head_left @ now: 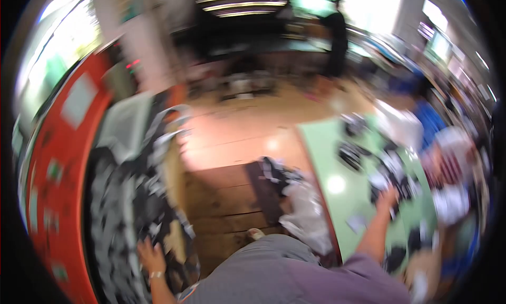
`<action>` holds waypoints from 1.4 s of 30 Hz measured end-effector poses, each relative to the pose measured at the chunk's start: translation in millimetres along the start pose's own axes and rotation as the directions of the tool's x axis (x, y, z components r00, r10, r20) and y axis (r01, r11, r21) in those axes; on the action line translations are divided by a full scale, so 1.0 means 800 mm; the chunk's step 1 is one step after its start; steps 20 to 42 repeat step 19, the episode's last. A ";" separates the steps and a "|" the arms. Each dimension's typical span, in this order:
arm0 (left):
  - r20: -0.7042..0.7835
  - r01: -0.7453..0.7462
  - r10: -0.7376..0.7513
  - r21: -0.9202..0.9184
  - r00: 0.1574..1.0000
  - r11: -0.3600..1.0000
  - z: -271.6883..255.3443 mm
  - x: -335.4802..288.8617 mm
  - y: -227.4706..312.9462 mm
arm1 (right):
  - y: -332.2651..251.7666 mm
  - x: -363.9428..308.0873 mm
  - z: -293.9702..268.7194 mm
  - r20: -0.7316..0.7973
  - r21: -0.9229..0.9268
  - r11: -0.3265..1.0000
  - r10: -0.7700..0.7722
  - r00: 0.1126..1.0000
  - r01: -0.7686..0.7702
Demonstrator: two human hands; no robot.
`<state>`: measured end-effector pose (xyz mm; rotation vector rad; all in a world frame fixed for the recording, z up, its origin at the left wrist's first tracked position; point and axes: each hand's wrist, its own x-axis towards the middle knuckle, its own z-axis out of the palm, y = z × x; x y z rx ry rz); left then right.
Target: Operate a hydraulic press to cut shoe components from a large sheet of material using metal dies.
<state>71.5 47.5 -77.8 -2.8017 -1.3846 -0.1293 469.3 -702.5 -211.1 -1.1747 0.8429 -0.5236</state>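
My left hand (152,255), fingers spread, is over black and grey cut pieces (113,209) that look like fabric. They cover the bed beside a long red machine (60,172). Whether the palm touches them, I cannot tell. To the right, my right arm stretches across a green-topped table (327,162), and my right hand (389,196) is at a loose heap of black and white pieces (396,169). Motion blur hides its fingers and anything in them.
A clear plastic bag (308,212) and a dark bundle (274,172) sit on the floor between machine and table. Close beyond the table's right side is a person (448,162). Someone in black (334,40) stands at the back. More dark pieces (350,154) lie on the table.
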 end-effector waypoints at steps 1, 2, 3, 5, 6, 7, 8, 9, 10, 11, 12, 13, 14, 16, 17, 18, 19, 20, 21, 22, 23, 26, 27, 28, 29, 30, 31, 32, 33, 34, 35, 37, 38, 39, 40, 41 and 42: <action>-0.032 0.081 -0.080 0.015 0.996 0.997 -0.017 -0.043 0.013 | -0.001 -0.053 0.047 0.034 -0.146 0.980 0.144 0.989 -0.138; 0.098 0.088 -0.082 -0.049 0.992 0.995 -0.024 -0.051 0.042 | 0.007 -0.030 0.051 0.176 -0.160 0.975 0.185 0.967 -0.158; 0.234 0.173 -0.164 -0.018 0.958 0.985 -0.046 -0.064 0.067 | 0.020 -0.061 0.100 -0.001 -0.233 0.946 0.230 0.973 -0.224; 0.310 0.193 -0.149 -0.118 0.939 0.974 -0.052 -0.106 0.094 | 0.044 -0.068 0.195 0.138 -0.258 0.958 0.167 0.976 -0.128; 0.342 0.218 -0.151 -0.167 0.927 0.962 -0.060 -0.124 0.097 | 0.059 -0.091 0.251 0.334 -0.288 0.956 0.150 0.931 -0.051; 0.370 0.235 -0.140 -0.225 0.918 0.946 -0.063 -0.141 0.102 | 0.067 -0.118 0.312 0.512 -0.291 0.956 0.129 0.849 0.031; 0.385 0.255 -0.141 -0.265 0.912 0.930 -0.064 -0.159 0.111 | 0.066 -0.179 0.381 0.637 -0.293 0.942 0.067 0.768 0.162; 0.401 0.256 -0.117 -0.314 0.908 0.914 -0.065 -0.173 0.117 | 0.067 -0.222 0.435 0.824 -0.165 0.971 0.041 0.566 0.171; 0.439 0.236 -0.101 -0.264 0.893 0.935 -0.068 -0.192 0.121 | 0.042 -0.330 0.475 0.872 -0.140 0.970 0.025 0.489 0.199; 0.505 0.240 -0.068 -0.283 0.860 0.929 -0.084 -0.196 0.138 | 0.055 -0.362 0.517 0.929 -0.042 0.979 -0.036 0.369 0.200; 0.499 0.251 -0.014 -0.410 0.866 0.877 -0.088 -0.212 0.139 | 0.061 -0.426 0.548 0.978 0.032 0.955 -0.091 0.190 0.294; 0.481 0.258 0.034 -0.528 0.876 0.809 -0.092 -0.231 0.142 | 0.063 -0.496 0.566 0.990 0.133 0.928 -0.142 0.001 0.348; 0.439 0.241 0.126 -0.684 0.890 0.688 -0.096 -0.249 0.142 | 0.068 -0.561 0.574 0.973 0.204 0.918 -0.153 -0.172 0.339; 0.427 0.254 0.265 -0.826 0.864 0.504 -0.127 -0.271 0.140 | 0.084 -0.665 0.585 0.884 0.312 0.901 -0.160 -0.440 0.300; 0.423 0.332 0.303 -0.891 0.854 0.308 -0.145 -0.279 0.129 | 0.092 -0.708 0.584 0.830 0.347 0.895 -0.154 -0.536 0.279; 0.434 0.418 0.162 -0.900 0.886 0.120 -0.153 -0.295 0.117 | 0.092 -0.742 0.578 0.807 0.350 0.884 -0.115 -0.580 0.311; 0.453 0.453 0.015 -0.888 0.891 -0.083 -0.154 -0.318 0.103 | 0.100 -0.783 0.563 0.769 0.349 0.897 -0.109 -0.629 0.271; 0.453 0.453 0.015 -0.888 0.891 -0.083 -0.154 -0.318 0.103 | 0.100 -0.783 0.563 0.769 0.349 0.897 -0.109 -0.629 0.271; 0.453 0.453 0.015 -0.888 0.891 -0.083 -0.154 -0.318 0.103 | 0.100 -0.783 0.563 0.769 0.349 0.897 -0.109 -0.629 0.271; 0.453 0.453 0.015 -0.888 0.891 -0.083 -0.154 -0.318 0.103 | 0.100 -0.783 0.563 0.769 0.349 0.897 -0.109 -0.629 0.271; 0.453 0.453 0.015 -0.888 0.891 -0.083 -0.154 -0.318 0.103 | 0.100 -0.783 0.563 0.769 0.349 0.897 -0.109 -0.629 0.271; 0.453 0.453 0.015 -0.888 0.891 -0.083 -0.154 -0.318 0.103 | 0.100 -0.783 0.563 0.769 0.349 0.897 -0.109 -0.629 0.271; 0.453 0.453 0.015 -0.888 0.891 -0.083 -0.154 -0.318 0.103 | 0.100 -0.783 0.563 0.769 0.349 0.897 -0.109 -0.629 0.271; 0.453 0.453 0.015 -0.888 0.891 -0.083 -0.154 -0.318 0.103 | 0.100 -0.783 0.563 0.769 0.349 0.897 -0.109 -0.629 0.271; 0.453 0.453 0.015 -0.888 0.891 -0.083 -0.154 -0.318 0.103 | 0.100 -0.783 0.563 0.769 0.349 0.897 -0.109 -0.629 0.271; 0.453 0.453 0.015 -0.888 0.891 -0.083 -0.154 -0.318 0.103 | 0.100 -0.783 0.563 0.769 0.349 0.897 -0.109 -0.629 0.271; 0.453 0.453 0.015 -0.888 0.891 -0.083 -0.154 -0.318 0.103 | 0.100 -0.783 0.563 0.769 0.349 0.897 -0.109 -0.629 0.271; 0.453 0.453 0.015 -0.888 0.891 -0.083 -0.154 -0.318 0.103 | 0.100 -0.783 0.563 0.769 0.349 0.897 -0.109 -0.629 0.271; 0.453 0.453 0.015 -0.888 0.891 -0.083 -0.154 -0.318 0.103 | 0.100 -0.783 0.563 0.769 0.349 0.897 -0.109 -0.629 0.271; 0.453 0.453 0.015 -0.888 0.891 -0.083 -0.154 -0.318 0.103 | 0.100 -0.783 0.563 0.769 0.349 0.897 -0.109 -0.629 0.271; 0.453 0.453 0.015 -0.888 0.891 -0.083 -0.154 -0.318 0.103 | 0.100 -0.783 0.563 0.769 0.349 0.897 -0.109 -0.629 0.271; 0.453 0.453 0.015 -0.888 0.891 -0.083 -0.154 -0.318 0.103 | 0.100 -0.783 0.563 0.769 0.349 0.897 -0.109 -0.629 0.271; 0.453 0.453 0.015 -0.888 0.891 -0.083 -0.154 -0.318 0.103 | 0.100 -0.783 0.563 0.769 0.349 0.897 -0.109 -0.629 0.271; 0.453 0.453 0.015 -0.888 0.891 -0.083 -0.154 -0.318 0.103 | 0.100 -0.783 0.563 0.769 0.349 0.897 -0.109 -0.629 0.271; 0.453 0.453 0.015 -0.888 0.891 -0.083 -0.154 -0.318 0.103 | 0.100 -0.783 0.563 0.769 0.349 0.897 -0.109 -0.629 0.271; 0.453 0.453 0.015 -0.888 0.891 -0.083 -0.154 -0.318 0.103 | 0.100 -0.783 0.563 0.769 0.349 0.897 -0.109 -0.629 0.271; 0.453 0.453 0.015 -0.888 0.891 -0.083 -0.154 -0.318 0.103 | 0.100 -0.783 0.563 0.769 0.349 0.897 -0.109 -0.629 0.271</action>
